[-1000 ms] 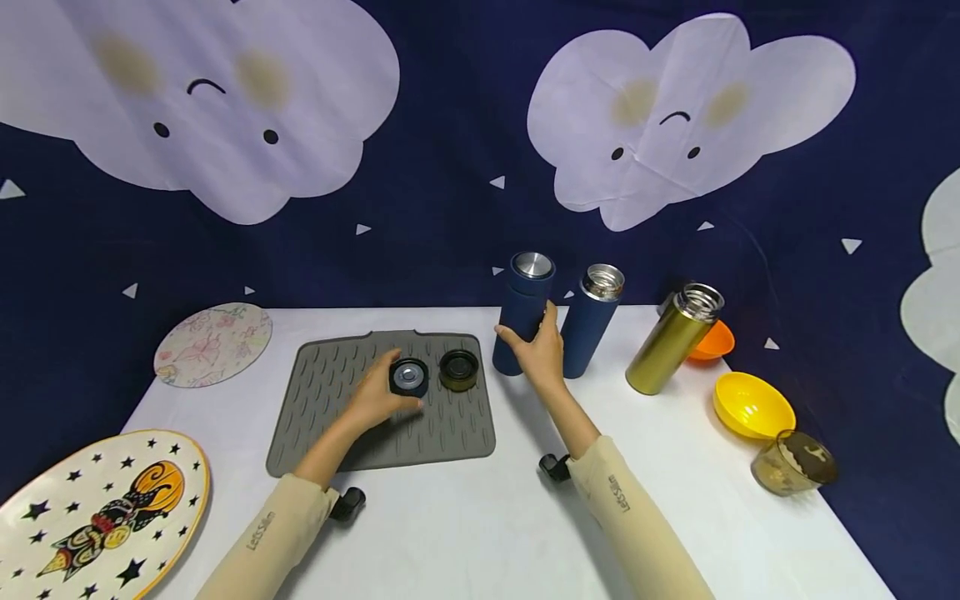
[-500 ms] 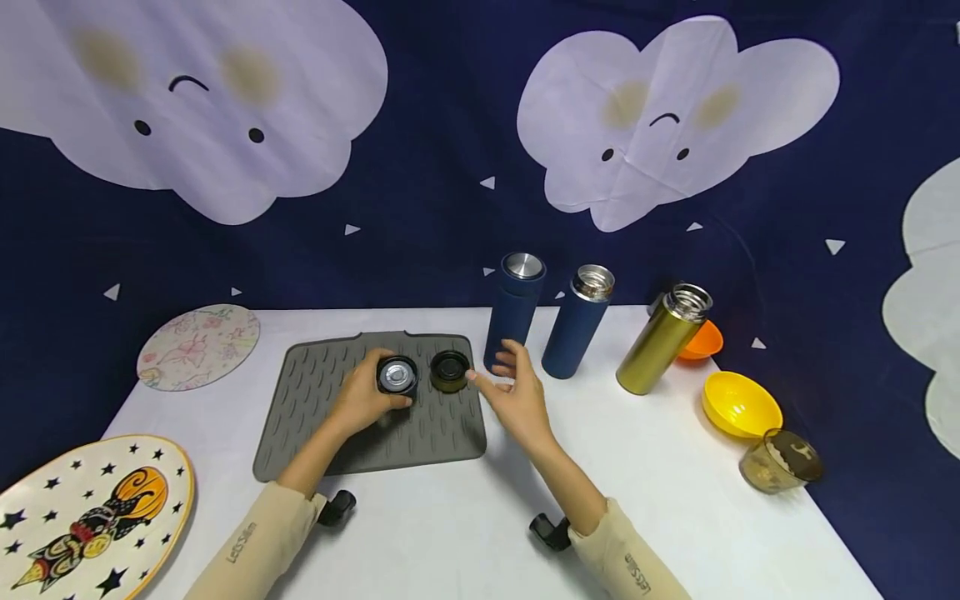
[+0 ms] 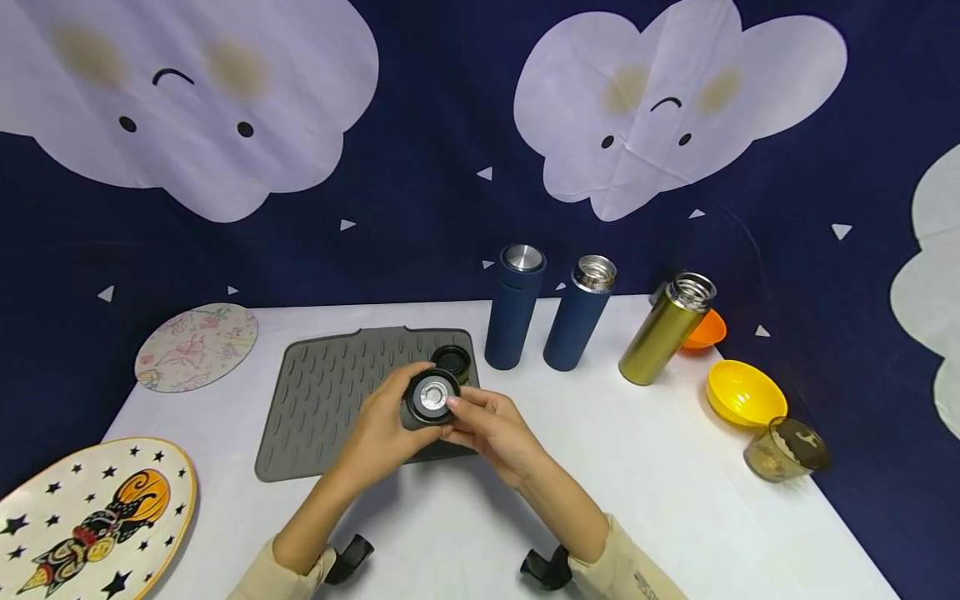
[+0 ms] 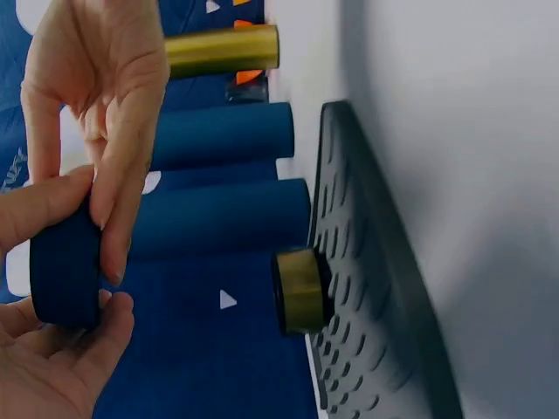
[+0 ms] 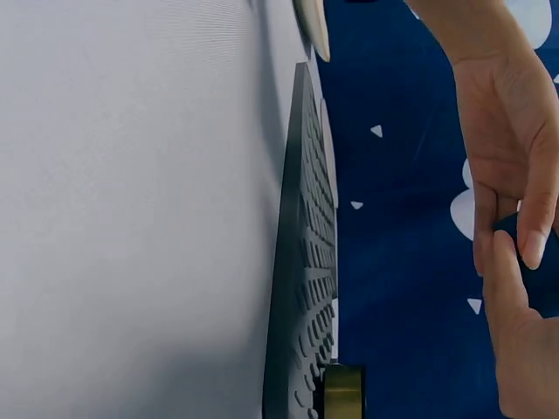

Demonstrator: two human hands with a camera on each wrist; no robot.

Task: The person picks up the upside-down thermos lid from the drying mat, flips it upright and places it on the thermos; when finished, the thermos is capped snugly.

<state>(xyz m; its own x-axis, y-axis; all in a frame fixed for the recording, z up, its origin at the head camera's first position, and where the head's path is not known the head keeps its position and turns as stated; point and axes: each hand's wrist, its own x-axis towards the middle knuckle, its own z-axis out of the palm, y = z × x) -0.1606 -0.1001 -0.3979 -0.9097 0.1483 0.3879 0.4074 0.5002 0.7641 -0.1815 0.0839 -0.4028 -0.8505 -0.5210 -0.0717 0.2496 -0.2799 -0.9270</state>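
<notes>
In the head view my left hand (image 3: 386,425) grips a dark blue bottle lid (image 3: 433,397) from the left, thumb and fingers round its side. The lid is raised above the grey ribbed mat (image 3: 315,408), its black rim and silvery inner disc facing up. My right hand (image 3: 491,429) pinches the lid's right edge, thumb on the rim and fingers lower down. The left wrist view shows both hands on the lid's blue side (image 4: 65,266). Behind it a black-and-gold lid (image 3: 452,362) sits on the mat, partly hidden in the head view.
At the back stand a blue bottle (image 3: 513,308) with a silver top, an open blue bottle (image 3: 577,317) and an open gold bottle (image 3: 663,333). Orange (image 3: 707,331) and yellow bowls (image 3: 746,396) and a glass cup (image 3: 783,450) line the right edge. A patterned plate (image 3: 97,517) lies front left.
My right hand has left the blue bottle and moved left and down to the lid. My left hand has raised the lid and brought it right, towards the right hand.
</notes>
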